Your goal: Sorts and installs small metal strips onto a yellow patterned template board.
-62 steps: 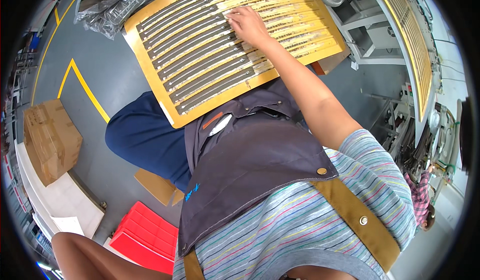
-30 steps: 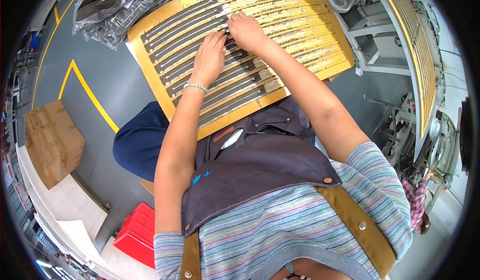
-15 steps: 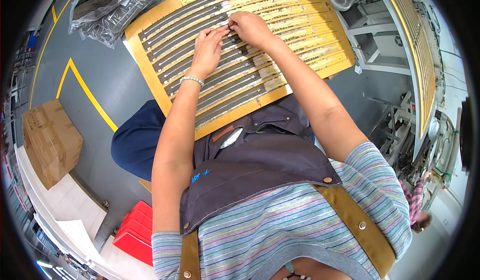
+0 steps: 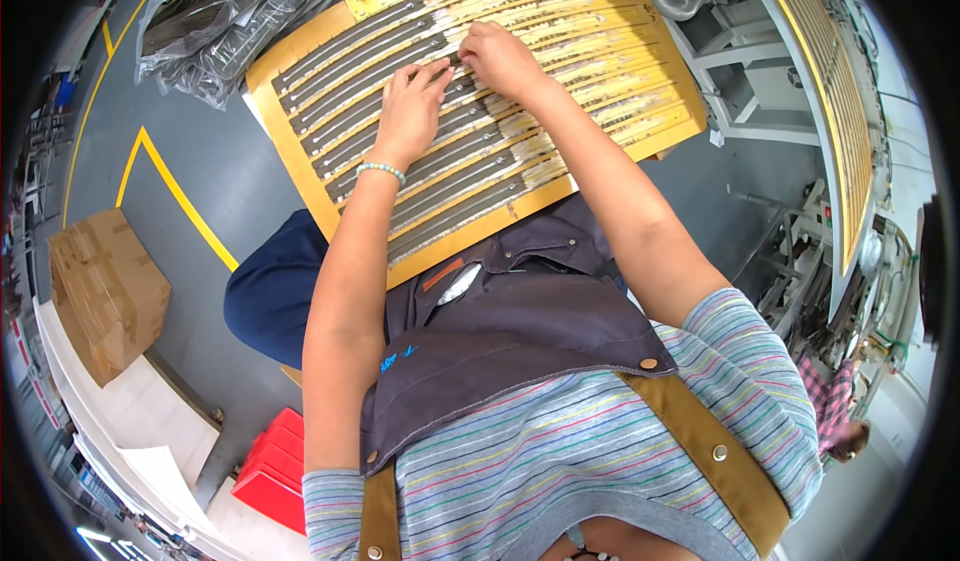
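A yellow board (image 4: 300, 176) with rows of slots lies tilted across my lap. Dark flat strips (image 4: 345, 61) with small pale dots at their ends fill the slots on its left half. My right hand (image 4: 497, 61) is closed, with thumb and fingertips pinched at the right end of one dark strip near the board's middle. Just left of it, my left hand (image 4: 410, 111) rests over the strips with its fingers bent and apart, fingertips close to the same strip end. What lies under the fingertips is partly hidden.
Plastic-wrapped dark material (image 4: 235, 36) lies beyond the board's far left corner. On the left are a cardboard box (image 4: 110, 286) and red bins (image 4: 272, 476). A metal frame (image 4: 745, 66) and another slotted yellow board (image 4: 830, 81) stand at the right. A person in a checked shirt (image 4: 828, 391) is far right.
My left fingers have spread and drawn slightly back from my right fingertips. My right hand has stayed almost in place at the strip end.
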Motion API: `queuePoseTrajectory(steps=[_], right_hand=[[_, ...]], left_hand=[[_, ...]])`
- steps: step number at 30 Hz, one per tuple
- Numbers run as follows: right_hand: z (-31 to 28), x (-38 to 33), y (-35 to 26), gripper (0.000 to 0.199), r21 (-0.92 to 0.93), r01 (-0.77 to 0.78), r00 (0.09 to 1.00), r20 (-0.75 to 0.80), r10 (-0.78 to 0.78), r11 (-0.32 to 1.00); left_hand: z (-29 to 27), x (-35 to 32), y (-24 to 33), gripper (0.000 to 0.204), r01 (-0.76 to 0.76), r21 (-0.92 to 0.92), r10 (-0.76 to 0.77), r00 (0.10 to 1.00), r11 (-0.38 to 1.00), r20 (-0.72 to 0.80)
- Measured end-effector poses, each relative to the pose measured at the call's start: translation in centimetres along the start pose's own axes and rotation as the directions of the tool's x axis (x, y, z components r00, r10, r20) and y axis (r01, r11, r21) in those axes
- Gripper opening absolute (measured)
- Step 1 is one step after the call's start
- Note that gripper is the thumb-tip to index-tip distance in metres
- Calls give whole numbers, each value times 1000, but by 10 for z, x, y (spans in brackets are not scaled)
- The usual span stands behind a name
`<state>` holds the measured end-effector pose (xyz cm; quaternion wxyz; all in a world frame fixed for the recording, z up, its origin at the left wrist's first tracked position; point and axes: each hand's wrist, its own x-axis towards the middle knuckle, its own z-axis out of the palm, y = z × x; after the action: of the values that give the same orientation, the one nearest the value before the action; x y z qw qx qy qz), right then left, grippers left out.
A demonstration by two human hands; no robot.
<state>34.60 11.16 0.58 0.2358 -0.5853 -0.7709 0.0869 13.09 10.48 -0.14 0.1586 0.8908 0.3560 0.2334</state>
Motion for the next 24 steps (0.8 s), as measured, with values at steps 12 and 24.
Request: queuePoseTrajectory(steps=[12, 24], right_hand=[[-96, -109, 1, 17, 564, -418, 863, 2, 504, 713], [-407, -199, -85, 22, 639, 671, 1, -508, -861, -376]], left_hand=[[7, 15, 13, 36, 5, 82, -11, 997, 997, 76], [-89, -142, 46, 37, 95, 128, -112, 985, 987, 132]])
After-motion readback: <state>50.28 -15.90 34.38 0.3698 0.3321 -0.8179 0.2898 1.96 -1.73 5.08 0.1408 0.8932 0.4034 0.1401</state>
